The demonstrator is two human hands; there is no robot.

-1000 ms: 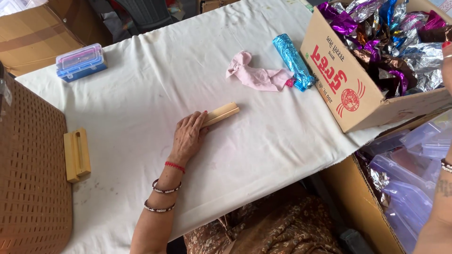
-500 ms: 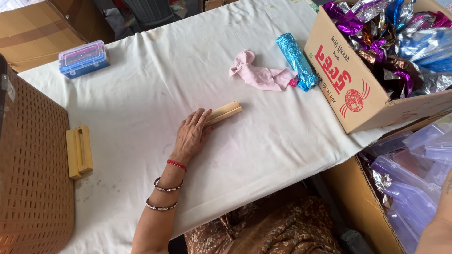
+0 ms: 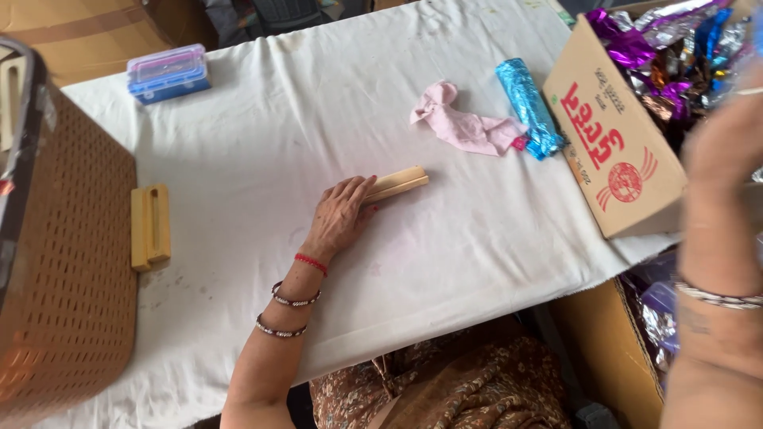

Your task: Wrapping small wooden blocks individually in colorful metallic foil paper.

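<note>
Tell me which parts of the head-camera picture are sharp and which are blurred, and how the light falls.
Head view: the left hand resting on the pale wooden block is sharp, as are the pink cloth and the white tablecloth; the right hand at the right edge is smeared and close to the lens; light is soft and even, shadows faint; foil wrappers glint.

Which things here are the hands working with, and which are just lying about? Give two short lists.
In hand:
left hand resting on the wooden block;
right hand, blurred, raised by the cardboard box of shiny foil wrappers.

Lying about:
pink cloth;
blue foil roll;
blue plastic case;
second wooden block;
brown woven basket.
</note>
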